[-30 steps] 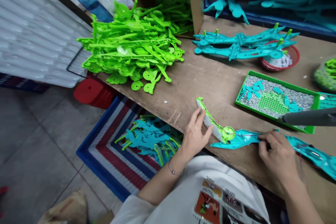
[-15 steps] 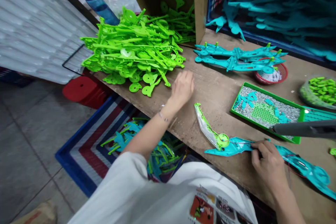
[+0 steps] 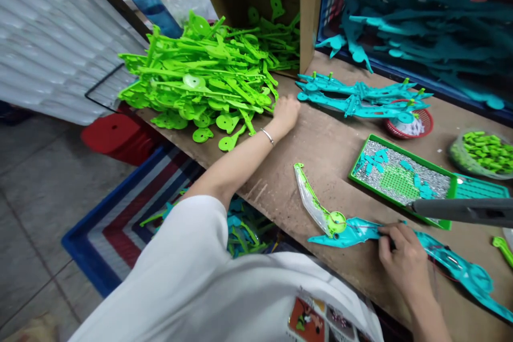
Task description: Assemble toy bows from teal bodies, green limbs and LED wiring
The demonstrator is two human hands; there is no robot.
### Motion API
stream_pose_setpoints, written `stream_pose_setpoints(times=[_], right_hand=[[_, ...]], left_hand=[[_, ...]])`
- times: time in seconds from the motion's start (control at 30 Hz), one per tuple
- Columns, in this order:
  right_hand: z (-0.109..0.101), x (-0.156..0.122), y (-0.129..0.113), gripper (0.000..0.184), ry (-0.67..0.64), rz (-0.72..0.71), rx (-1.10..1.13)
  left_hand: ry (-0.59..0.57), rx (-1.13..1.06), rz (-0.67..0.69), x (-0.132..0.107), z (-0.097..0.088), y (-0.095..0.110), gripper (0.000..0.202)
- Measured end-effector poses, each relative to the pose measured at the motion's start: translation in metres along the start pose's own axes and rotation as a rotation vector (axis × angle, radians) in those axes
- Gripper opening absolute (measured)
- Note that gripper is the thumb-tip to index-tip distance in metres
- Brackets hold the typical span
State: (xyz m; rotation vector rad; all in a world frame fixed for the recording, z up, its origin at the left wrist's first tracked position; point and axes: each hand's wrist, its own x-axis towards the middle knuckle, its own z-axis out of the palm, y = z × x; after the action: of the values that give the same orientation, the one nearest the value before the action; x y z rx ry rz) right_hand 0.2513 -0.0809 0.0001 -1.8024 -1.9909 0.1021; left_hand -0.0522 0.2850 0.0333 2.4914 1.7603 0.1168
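My left hand (image 3: 286, 113) is stretched out over the table, between the right edge of a heap of lime-green plastic parts (image 3: 208, 80) and the tip of a stack of teal parts (image 3: 360, 97). Its fingers are curled together; their tips and anything in them are hidden. Closer to me lies a long teal bow-shaped plastic piece (image 3: 460, 264), with thin red wire along it. My right hand (image 3: 404, 254) grips its middle, fingers bent over the edge. A curved lime-green arm (image 3: 316, 203) with a round end sits at its left end.
A green tray (image 3: 404, 176) holds small metal pieces and teal bits, with a dark grey tool (image 3: 460, 210) reaching over it. Behind are a red basket (image 3: 428, 123) and a bowl (image 3: 465, 155) of green pegs. Left of the table stand a red stool (image 3: 116, 136) and a striped crate (image 3: 104, 235).
My left hand has moved farther from me, toward the gap between the green heap and the teal stack. My right hand stays on the bow-shaped piece. The camera view has shifted a little.
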Motion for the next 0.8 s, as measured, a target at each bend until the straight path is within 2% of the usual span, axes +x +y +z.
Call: stream_pose_setpoints(times=[0.07, 0.2, 0.3, 0.37, 0.43, 0.47, 0.57, 0.6, 0.67, 0.73, 0.8], right_hand=[[0.000, -0.001, 0.001, 0.014, 0.001, -0.002, -0.004], [0.001, -0.001, 0.003, 0.013, -0.015, -0.003, 0.007], [-0.002, 0.001, 0.003, 0.013, -0.028, -0.014, 0.020], [-0.005, 0.002, 0.003, 0.014, -0.029, -0.031, 0.007], [-0.011, 0.002, 0.002, 0.015, -0.018, -0.038, -0.028], [-0.014, 0.003, 0.001, 0.016, -0.007, -0.021, -0.051], [-0.027, 0.010, -0.010, 0.018, 0.057, 0.105, -0.085], [-0.031, 0.015, -0.017, 0.018, 0.080, 0.164, -0.056], [-0.037, 0.031, -0.037, 0.018, 0.082, 0.289, 0.134], [-0.037, 0.050, -0.061, 0.028, -0.043, 0.400, 0.495], [-0.031, 0.066, -0.085, 0.042, -0.190, 0.428, 0.795]], left_hand=[[0.038, 0.016, 0.015, -0.026, 0.008, 0.018, 0.043], [0.073, -0.009, 0.149, -0.080, 0.026, 0.050, 0.036], [0.103, -0.058, 0.235, -0.107, 0.032, 0.061, 0.031], [0.132, -0.094, 0.272, -0.119, 0.029, 0.063, 0.030], [0.246, -0.231, 0.289, -0.132, 0.020, 0.062, 0.028], [0.344, -0.341, 0.286, -0.141, 0.014, 0.062, 0.027], [0.665, -0.674, 0.227, -0.180, 0.000, 0.069, 0.020], [0.707, -0.714, 0.209, -0.196, -0.002, 0.074, 0.021], [0.677, -0.736, 0.274, -0.229, 0.000, 0.088, 0.028], [0.636, -0.731, 0.459, -0.257, 0.009, 0.105, 0.028], [0.550, -0.702, 0.626, -0.276, 0.020, 0.119, 0.024]])
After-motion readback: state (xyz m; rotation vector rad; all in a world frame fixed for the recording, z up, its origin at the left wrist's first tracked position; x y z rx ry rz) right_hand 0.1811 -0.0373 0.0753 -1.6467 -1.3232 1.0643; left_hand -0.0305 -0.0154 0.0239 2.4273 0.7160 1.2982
